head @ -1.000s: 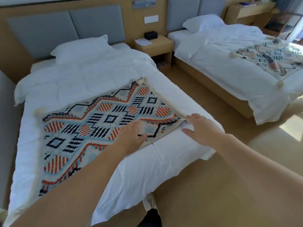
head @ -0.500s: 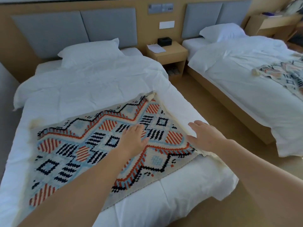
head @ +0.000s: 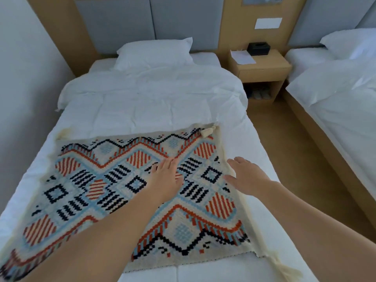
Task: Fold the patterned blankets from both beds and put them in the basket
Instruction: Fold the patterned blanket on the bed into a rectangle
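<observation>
Blanket (head: 114,180): spread flat, unfolded, on foot half of bed (head: 154,110); pattern side up; slightly skewed to bed's sides.
Long axis: appears to run across bed, L to R; near-L end runs out of frame.
L hand (head: 165,177): palm down, fingers straight, pressing on blanket about mid-width of bed, right of blanket ctr. Grips nothing.
R hand (head: 247,178): fingers spread and relaxed, at blanket's R edge by bed's R side. Holds nothing; contact w/ fabric cannot be told.
Corners: far-R tassel (head: 205,132) lies toward head of bed from both hands; near-R tassel (head: 284,267) lies toward foot of bed, on R hand's side.
Nearer hand: R hand for the R edge and both R corners. L edge is well apart from both hands.
Judgement: fold not begun; step in hand is smoothing or seeking a hold. Next move likely needs R edge pinched and carried across bed toward L side.
Risk: 1-handed lift may drag the skew into the fold.
Basket: not in view.
2nd bed (head: 335,110): to R of bed; no blanket visible on shown part.
</observation>
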A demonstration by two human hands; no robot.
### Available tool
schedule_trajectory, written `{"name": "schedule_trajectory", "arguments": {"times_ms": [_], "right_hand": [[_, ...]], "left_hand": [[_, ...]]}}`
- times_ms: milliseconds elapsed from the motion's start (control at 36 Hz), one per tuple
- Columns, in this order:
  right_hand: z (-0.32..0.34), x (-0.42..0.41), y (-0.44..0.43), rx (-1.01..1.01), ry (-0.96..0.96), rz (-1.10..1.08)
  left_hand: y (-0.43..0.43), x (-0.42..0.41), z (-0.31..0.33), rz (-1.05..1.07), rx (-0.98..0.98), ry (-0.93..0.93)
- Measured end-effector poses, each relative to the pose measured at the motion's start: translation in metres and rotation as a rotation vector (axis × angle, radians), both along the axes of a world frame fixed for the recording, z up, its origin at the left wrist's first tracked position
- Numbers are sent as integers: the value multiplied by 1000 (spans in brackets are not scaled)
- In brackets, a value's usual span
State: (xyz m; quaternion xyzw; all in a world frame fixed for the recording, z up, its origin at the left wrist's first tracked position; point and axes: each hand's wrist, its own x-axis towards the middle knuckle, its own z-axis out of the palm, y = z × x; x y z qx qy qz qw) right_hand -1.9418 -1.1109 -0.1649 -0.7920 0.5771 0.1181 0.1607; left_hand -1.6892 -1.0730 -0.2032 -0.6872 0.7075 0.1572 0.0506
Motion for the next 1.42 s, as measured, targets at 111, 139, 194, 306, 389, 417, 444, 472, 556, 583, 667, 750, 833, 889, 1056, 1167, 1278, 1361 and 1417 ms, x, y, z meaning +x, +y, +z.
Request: {"name": "schedule_trajectory", "arguments": {"times_ms": [111,139,194,306,389,417,444,472,556,583,667,750,833,889,1056,1167,1278,1361,1417], "right_hand": [[-37,-24,-57,44,2,34],[-47,-29,-70,50,10,39],[-69,-35,-95,55,29,46],[-118,-39,-143,36,57,59],[-163,-37,-171,36,75,55],[-179,-36,-180,37,84,59],[-193,-35,-188,39,89,62],[-207,-33,-197,39,93,65],[-243,-25,-221,34,119,82],[-252,-22,-229,29,122,81],[-276,-12,-251,-17,124,82],[-290,-1,-269,-78,101,79],[-300,9,-289,-117,68,73],[-304,14,-305,-126,35,53],[-319,34,-349,-160,-26,-26],[-329,47,-373,-211,-83,-85],[-327,61,-393,-301,-132,-144],[-329,71,-409,-315,-86,-198],[-332,76,-417,-299,-42,-227]], "left_hand": [[-44,-26,-31,67,33,-22],[-55,-30,-42,72,37,-23],[-75,-38,-65,78,39,-38],[-116,-45,-127,82,80,-80],[-141,-49,-181,129,144,-64],[-149,-50,-199,140,159,-58],[-156,-51,-214,145,168,-54],[-164,-51,-228,145,168,-53],[-190,-45,-264,144,127,-61],[-199,-42,-274,146,104,-62],[-223,-34,-298,156,48,-43],[-243,-23,-321,165,-10,-39],[-253,-15,-342,168,-50,-59],[-253,-16,-353,162,-74,-72],[-253,-17,-373,172,-130,-42],[-254,-17,-378,173,-130,-30],[-254,-16,-381,172,-127,-17],[-254,-16,-383,170,-121,-13],[-254,-17,-383,167,-106,-21]]}}
